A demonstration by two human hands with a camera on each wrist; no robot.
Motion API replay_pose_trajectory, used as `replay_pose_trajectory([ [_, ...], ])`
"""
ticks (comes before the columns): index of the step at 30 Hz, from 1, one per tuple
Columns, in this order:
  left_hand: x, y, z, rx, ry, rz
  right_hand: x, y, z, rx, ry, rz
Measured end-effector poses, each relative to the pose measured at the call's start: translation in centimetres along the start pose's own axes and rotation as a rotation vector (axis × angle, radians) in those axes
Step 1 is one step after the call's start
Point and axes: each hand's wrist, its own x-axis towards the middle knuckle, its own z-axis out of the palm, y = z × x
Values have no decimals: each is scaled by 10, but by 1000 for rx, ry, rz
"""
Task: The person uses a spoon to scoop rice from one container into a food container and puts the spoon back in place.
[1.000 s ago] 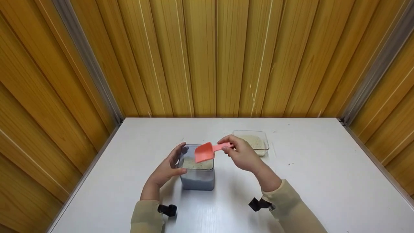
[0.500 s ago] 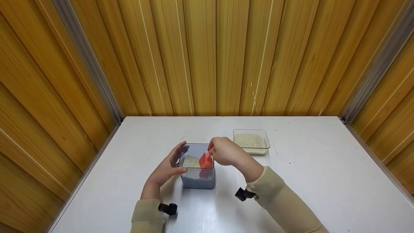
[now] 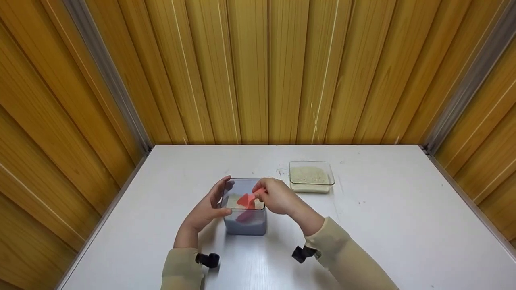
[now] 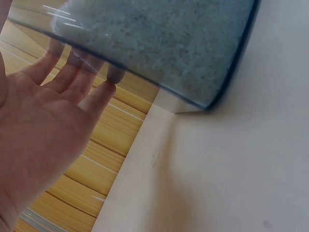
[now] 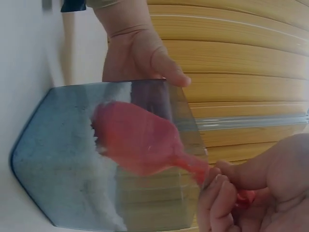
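A clear bluish container stands on the table, part filled with pale grains that look like rice. My left hand holds its left side, thumb at the near rim and fingers toward the far corner; fingertips touch the wall in the left wrist view. In my right hand is the handle of a coral-red scoop, pinched between thumb and fingers. The scoop's bowl is inside the container, seen through the wall, with its tip in the grains. How much it carries cannot be told.
Behind and to the right sits a shallow glass dish of similar pale grains. Stray grains lie on the white table near the dish. Wood-patterned walls enclose the table's back and sides.
My right hand has moved left and down from above the container, bringing the scoop from over the rim to inside it, down to the grains. The left hand stays on the container.
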Motion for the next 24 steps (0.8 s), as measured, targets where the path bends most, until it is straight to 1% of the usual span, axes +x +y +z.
replay_pose_trajectory([
  [5,-1,0,0,-2,1,-1,-2,3,4,-28,-34,-146],
  [7,-1,1,0,-3,3,-3,-2,4,5,-31,-40,-184],
  [9,-2,1,0,-1,4,-6,-2,5,7,-30,-44,-202],
  [12,-2,1,1,9,5,-7,0,4,11,-22,-20,-193],
  [16,-2,1,1,10,4,-6,1,1,18,43,21,-144],
  [19,-1,0,0,1,2,-7,0,-2,22,99,38,-111],
  [24,-1,-2,0,8,3,-6,-3,-4,25,152,68,-68],
])
